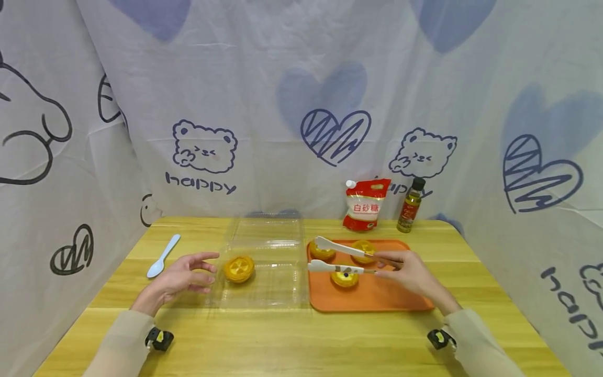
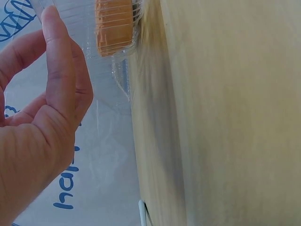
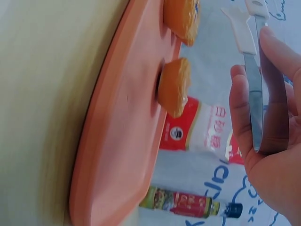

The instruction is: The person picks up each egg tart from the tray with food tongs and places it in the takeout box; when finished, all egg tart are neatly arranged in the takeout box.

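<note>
My right hand (image 1: 413,272) grips metal tongs with white tips (image 1: 341,247), which are spread apart above an orange tray (image 1: 377,299). Three yellow egg tarts lie on that tray: a back left tart (image 1: 321,252), a back right tart (image 1: 364,249) and a front tart (image 1: 345,279) with a dark dot on top. Nothing is between the tong tips. To the left, a clear plastic clamshell box (image 1: 278,293) stands with its lid raised back, one egg tart (image 1: 239,268) inside at its left. My left hand (image 1: 181,275), fingers relaxed, is right at the box's left edge.
A pale blue spoon (image 1: 162,257) lies at the far left of the wooden table (image 1: 264,343). Behind the tray stand a red and white sugar bag (image 1: 365,207) and a small bottle (image 1: 410,207) with a black cap. A printed cloth (image 1: 264,104) hangs around the table.
</note>
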Tool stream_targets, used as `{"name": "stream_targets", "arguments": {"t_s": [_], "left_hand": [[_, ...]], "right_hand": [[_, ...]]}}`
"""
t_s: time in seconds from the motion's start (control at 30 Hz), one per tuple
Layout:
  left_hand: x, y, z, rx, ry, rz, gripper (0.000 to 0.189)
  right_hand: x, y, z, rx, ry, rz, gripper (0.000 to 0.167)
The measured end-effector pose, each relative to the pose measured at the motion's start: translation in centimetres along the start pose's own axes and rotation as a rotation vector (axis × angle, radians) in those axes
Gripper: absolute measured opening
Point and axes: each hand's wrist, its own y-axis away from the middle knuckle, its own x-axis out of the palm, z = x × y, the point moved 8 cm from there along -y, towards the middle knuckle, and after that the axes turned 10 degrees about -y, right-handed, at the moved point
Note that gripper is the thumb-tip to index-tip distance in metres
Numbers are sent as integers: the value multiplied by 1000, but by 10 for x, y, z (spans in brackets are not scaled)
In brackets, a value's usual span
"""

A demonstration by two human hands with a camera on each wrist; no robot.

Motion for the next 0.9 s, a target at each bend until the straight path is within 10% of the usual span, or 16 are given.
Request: {"name": "stream_targets", "arguments": {"t_s": [0.9], "left_hand": [[1, 0, 2, -5, -3, -1, 81]], "right_hand": [[-33, 23, -25, 66, 124, 55, 56]]}}
